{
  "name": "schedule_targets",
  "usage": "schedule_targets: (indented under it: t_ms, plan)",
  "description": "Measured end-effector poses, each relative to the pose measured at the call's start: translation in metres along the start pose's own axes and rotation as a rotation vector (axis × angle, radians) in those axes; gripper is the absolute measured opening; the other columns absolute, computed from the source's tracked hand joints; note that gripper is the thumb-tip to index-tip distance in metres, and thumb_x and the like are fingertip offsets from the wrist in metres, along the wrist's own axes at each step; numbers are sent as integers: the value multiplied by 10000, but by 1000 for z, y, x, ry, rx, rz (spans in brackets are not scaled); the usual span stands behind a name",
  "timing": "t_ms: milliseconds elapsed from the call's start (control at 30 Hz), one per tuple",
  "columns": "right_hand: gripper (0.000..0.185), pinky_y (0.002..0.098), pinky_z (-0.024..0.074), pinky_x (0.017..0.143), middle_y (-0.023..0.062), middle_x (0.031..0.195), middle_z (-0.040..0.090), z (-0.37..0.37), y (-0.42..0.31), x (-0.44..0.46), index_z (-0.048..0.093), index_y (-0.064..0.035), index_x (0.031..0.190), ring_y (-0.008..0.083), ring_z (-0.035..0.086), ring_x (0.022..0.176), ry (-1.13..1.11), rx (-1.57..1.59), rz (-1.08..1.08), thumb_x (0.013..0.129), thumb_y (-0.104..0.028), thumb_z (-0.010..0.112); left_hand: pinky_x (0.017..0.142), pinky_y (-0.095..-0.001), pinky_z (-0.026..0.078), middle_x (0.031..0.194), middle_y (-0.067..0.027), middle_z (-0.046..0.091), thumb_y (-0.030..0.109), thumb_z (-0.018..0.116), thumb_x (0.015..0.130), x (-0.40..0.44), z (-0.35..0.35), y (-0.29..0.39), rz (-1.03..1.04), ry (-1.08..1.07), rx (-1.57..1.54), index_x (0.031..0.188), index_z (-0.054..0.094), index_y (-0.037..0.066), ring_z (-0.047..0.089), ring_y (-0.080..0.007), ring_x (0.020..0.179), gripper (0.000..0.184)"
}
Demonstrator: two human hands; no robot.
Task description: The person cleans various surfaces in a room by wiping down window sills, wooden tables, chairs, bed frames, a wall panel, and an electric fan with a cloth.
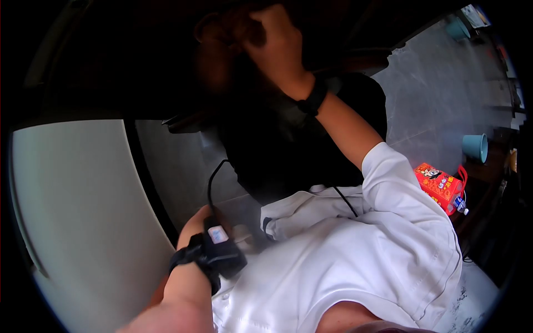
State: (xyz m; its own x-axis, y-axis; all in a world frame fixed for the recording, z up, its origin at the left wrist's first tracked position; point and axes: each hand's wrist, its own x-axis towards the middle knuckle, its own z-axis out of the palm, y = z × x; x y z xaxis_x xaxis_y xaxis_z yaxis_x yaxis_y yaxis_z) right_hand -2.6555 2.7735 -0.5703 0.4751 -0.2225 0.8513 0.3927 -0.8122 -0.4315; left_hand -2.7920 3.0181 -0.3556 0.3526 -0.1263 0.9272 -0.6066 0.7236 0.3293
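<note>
Reaching past a dark ledge edge [363,62], the right hand [277,44] curls.

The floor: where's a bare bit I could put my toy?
The grey floor looks bare between the black shape and the near blue bucket. It's crowded by the red package and bottle. Around the right hand, it's too dark to tell.

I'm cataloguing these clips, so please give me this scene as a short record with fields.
Right hand: fingers curled in a dark area; what they touch is too dim to tell
Right wrist: black band
Left hand: lower, partly hidden by a black wrist device
Clothing: white shirt
Picture right: red printed package, teal bucket
Picture left: pale panel
</note>
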Motion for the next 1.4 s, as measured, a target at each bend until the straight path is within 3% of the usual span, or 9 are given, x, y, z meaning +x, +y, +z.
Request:
schedule_targets:
  t_ms: [33,67,200,267,433,700,967,1233,1400]
  plan:
    - [475,372,552,656,108,1031,584,5,0,-4,597,-60,1083,307,646,858,1,-4,6,673,-43,837,940,-265,501,1128,44,641,187,640,927,-12,5,-28,186,95,-43,1294,580,193,596,-85,1039,372]
    - [470,373,551,658,110,1033,585,11,-1,-6,599,-57,1083,308,645,861,9,-5,9,678,-44,836,838,-266,468,1096,47,625,244,634,921,-25,-1,-32,120,195,-44,1160,609,172,588,-115,955,251]
    - [440,379,544,669,125,1037,591,30,-8,-12,601,-45,1082,317,638,871,-14,69,62,704,-47,826,682,-320,579,1056,-111,646,77,705,893,-79,-31,-130,-102,328,1068,1070,666,-22,667,-189,803,206]
    - [426,383,541,674,131,1032,593,30,-17,-10,601,-38,1078,320,636,872,-42,75,69,712,-46,819,781,-308,583,1204,-149,591,18,731,862,-107,-65,-163,-293,64,1351,1266,626,41,647,-242,1018,419]
    - [421,380,560,705,120,1052,623,16,-26,6,616,-54,1092,314,658,915,-58,87,85,721,-67,814,883,-375,529,1214,-129,548,-13,726,840,-118,-73,-224,-327,118,1397,1339,603,97,579,-278,1076,526]
    - [417,372,563,698,131,1074,605,-19,28,-16,584,-40,1094,328,657,910,166,-50,179,730,-4,785,847,-369,523,1136,-113,599,-67,711,762,-108,-26,-269,-227,-57,1238,1180,702,79,585,-300,1020,443]
    - [429,391,560,732,156,1046,596,-5,32,-52,589,-36,1080,369,644,916,-13,105,225,694,59,749,845,-371,539,1128,-127,606,-51,707,776,-161,-50,-269,-388,31,1248,1191,698,66,612,-305,1019,431]
    - [439,399,526,806,172,1030,609,-46,28,39,617,-1,1129,369,609,957,331,91,35,702,45,712,754,-319,537,1111,-113,603,-114,724,732,-66,-1,-284,-66,73,1196,1211,704,67,618,-247,922,513]
    - [378,349,510,768,156,1066,580,-84,64,35,597,20,1146,296,593,922,427,-62,163,773,57,644,764,-347,540,1027,-88,646,-99,707,720,-57,52,-322,24,-29,1092,1129,748,84,613,-262,892,450]
